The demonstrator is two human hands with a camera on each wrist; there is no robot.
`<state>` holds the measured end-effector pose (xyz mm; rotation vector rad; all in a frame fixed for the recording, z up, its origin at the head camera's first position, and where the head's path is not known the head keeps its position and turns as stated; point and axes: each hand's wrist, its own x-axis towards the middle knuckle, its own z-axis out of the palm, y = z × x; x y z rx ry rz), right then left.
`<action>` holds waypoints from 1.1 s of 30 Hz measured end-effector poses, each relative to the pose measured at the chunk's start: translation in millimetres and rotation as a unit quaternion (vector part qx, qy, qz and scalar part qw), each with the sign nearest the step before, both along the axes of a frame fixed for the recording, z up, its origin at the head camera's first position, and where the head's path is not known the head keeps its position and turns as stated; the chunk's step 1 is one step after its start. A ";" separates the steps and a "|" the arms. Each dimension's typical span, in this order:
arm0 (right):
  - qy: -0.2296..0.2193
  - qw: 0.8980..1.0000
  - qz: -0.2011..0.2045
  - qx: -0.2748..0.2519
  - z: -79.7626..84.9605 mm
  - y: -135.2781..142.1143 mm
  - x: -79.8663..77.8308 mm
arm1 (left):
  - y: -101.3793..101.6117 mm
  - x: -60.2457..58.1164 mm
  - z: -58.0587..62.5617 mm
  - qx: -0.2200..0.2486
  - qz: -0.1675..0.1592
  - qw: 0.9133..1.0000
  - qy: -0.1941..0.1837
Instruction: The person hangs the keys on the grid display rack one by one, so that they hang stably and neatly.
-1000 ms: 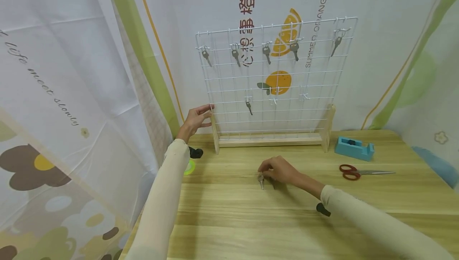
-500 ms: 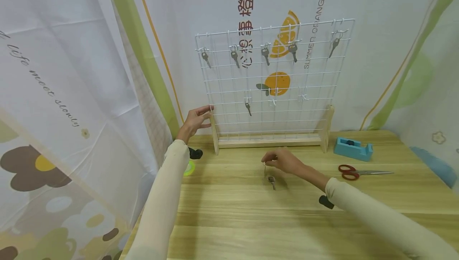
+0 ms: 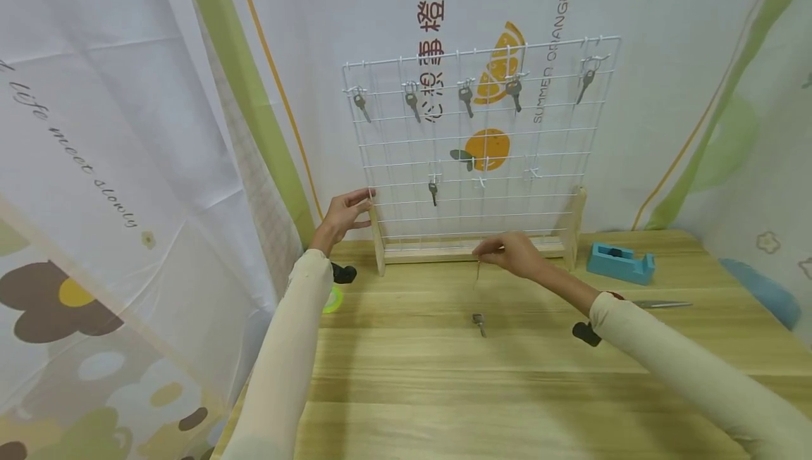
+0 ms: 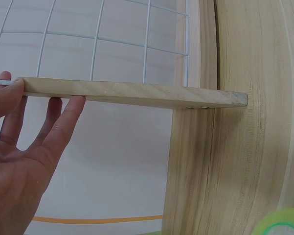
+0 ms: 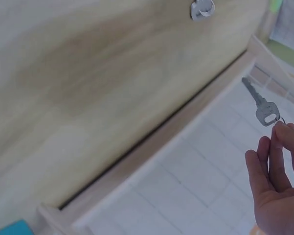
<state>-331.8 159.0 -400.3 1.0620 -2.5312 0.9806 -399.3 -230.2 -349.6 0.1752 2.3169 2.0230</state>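
Note:
My right hand (image 3: pixel 514 254) pinches the small ring of a silver key (image 5: pixel 268 112), which hangs above the table before the rack's wooden base. At the left end of the white wire grid rack (image 3: pixel 406 257), my left hand (image 3: pixel 345 213) grips the wooden side post (image 4: pixel 132 93) between thumb and fingers. A second key (image 3: pixel 478 323) with a ring lies on the table below the right hand. Several keys hang along the grid's upper row, among them one at the far right (image 3: pixel 586 81). One more key (image 3: pixel 433 192) hangs lower; beside it, two white hooks (image 3: pixel 534 173) hold nothing.
A blue tape dispenser (image 3: pixel 620 264) stands right of the rack. Scissors (image 3: pixel 662 303) lie in front of it, their handles mostly hidden by the right sleeve. A yellow-green tape roll (image 3: pixel 333 299) lies by the left forearm. A printed curtain (image 3: pixel 279 23) hangs behind.
My right hand has lifted one key off the table and carried it up and toward the rack. The other key stays on the table. My left hand keeps its place on the post.

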 end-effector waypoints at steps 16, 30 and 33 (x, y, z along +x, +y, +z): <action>0.052 0.996 -0.066 -0.042 81.4 13.8 -10.3 | 0.5 2.4 0.1 0.004 -0.006 1.000 -0.001; 0.043 0.992 -0.103 -0.052 104.9 7.4 -23.8 | 0.4 2.5 0.6 0.007 0.000 1.000 -0.001; 0.034 0.992 -0.106 -0.051 105.9 6.4 -28.5 | 0.8 1.6 -0.1 0.005 -0.002 1.000 0.000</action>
